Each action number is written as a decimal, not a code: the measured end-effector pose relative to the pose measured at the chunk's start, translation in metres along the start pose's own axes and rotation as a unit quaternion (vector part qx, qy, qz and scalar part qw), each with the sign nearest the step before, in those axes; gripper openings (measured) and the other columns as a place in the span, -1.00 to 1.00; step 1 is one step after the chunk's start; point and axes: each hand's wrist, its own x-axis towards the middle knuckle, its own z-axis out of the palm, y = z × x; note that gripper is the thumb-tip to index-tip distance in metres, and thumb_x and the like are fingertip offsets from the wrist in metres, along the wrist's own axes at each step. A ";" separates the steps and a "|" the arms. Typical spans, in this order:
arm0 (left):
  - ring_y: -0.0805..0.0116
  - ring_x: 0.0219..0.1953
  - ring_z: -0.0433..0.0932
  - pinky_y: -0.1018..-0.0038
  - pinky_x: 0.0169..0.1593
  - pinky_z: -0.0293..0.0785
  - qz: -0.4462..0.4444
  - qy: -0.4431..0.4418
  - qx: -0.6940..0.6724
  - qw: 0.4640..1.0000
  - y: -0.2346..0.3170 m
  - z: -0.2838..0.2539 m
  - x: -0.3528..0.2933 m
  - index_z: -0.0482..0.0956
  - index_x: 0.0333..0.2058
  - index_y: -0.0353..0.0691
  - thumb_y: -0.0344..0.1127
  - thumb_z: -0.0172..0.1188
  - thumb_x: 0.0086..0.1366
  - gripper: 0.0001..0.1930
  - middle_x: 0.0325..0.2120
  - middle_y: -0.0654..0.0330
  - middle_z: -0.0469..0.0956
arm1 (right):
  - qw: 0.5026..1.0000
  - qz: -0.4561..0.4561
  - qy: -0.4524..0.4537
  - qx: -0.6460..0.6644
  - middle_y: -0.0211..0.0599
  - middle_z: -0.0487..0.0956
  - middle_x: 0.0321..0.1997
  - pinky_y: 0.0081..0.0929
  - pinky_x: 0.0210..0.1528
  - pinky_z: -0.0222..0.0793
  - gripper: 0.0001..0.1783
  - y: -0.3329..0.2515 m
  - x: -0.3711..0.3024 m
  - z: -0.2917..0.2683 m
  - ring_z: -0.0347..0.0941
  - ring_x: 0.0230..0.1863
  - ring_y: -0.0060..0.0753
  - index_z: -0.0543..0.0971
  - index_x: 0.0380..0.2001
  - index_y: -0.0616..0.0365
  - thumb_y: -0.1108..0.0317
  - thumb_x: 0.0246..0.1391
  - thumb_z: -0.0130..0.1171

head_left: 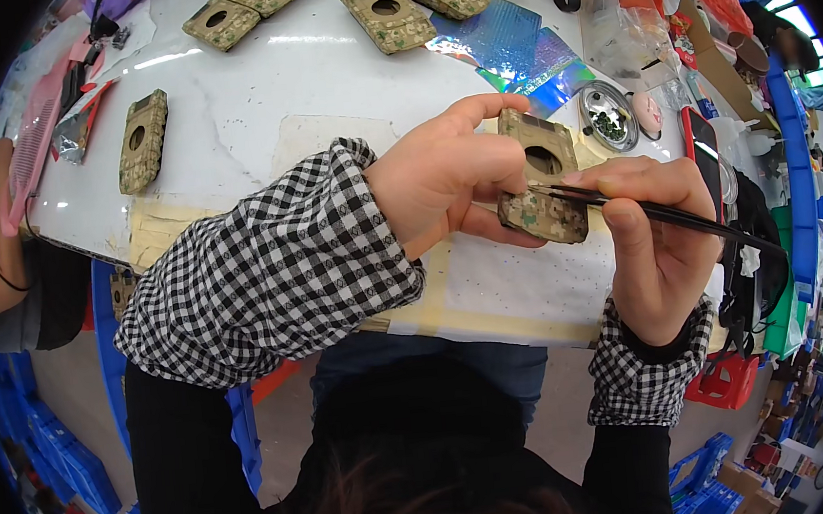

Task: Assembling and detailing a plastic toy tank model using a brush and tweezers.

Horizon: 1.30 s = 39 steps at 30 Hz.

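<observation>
My left hand (463, 176) grips a camouflage-patterned model tank hull (547, 218) by its sides, tilted above the table. A round hole opens in the hull's top. In my right hand (668, 225) is a pair of black tweezers (677, 217), held like a pen. Their tips meet the hull's top just below the hole, close to my left fingers. Whatever the tips may pinch is too small to make out. Beyond the hull, a round clear dish (607, 115) holds many tiny dark green pieces.
More camouflage hulls lie at the far side, one (387, 14) near the middle and another (143, 141) at left. White paper (521, 282) with tape lies under my hands. A red-edged phone (703, 148) and plastic bags (626, 28) are at right. Another person's arm (0, 234) shows at left.
</observation>
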 end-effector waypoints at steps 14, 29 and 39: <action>0.14 -0.04 0.49 0.18 -0.04 0.53 -0.001 -0.004 0.001 1.000 0.000 0.000 0.000 -0.06 0.24 -0.20 -0.45 -0.06 0.10 -0.30 0.08 -0.03 0.28 | 1.000 0.004 0.003 -0.003 -0.23 0.53 -0.32 -0.56 -0.21 0.33 -0.88 -0.001 -0.001 -0.001 0.45 -0.29 -0.44 0.50 -0.37 0.29 0.49 0.02 0.20; 0.16 -0.04 0.50 0.20 -0.04 0.54 -0.003 -0.004 0.005 1.000 0.000 0.000 0.001 -0.06 0.24 -0.20 -0.45 -0.06 0.10 -0.31 0.08 -0.02 0.28 | 1.000 0.009 0.005 -0.004 -0.24 0.54 -0.32 -0.55 -0.20 0.33 -0.89 0.000 -0.001 0.000 0.45 -0.28 -0.43 0.51 -0.37 0.28 0.50 0.01 0.21; 0.15 -0.01 0.48 0.19 -0.01 0.52 0.002 -0.013 0.012 1.000 0.002 -0.001 0.001 -0.06 0.24 -0.17 -0.44 -0.04 0.10 -0.30 0.07 0.01 0.30 | 0.992 -0.034 0.030 0.120 -0.03 0.54 -0.27 -0.45 -0.11 0.38 -0.80 -0.001 0.000 -0.010 0.50 -0.23 -0.32 0.38 -0.31 0.32 0.37 0.14 0.07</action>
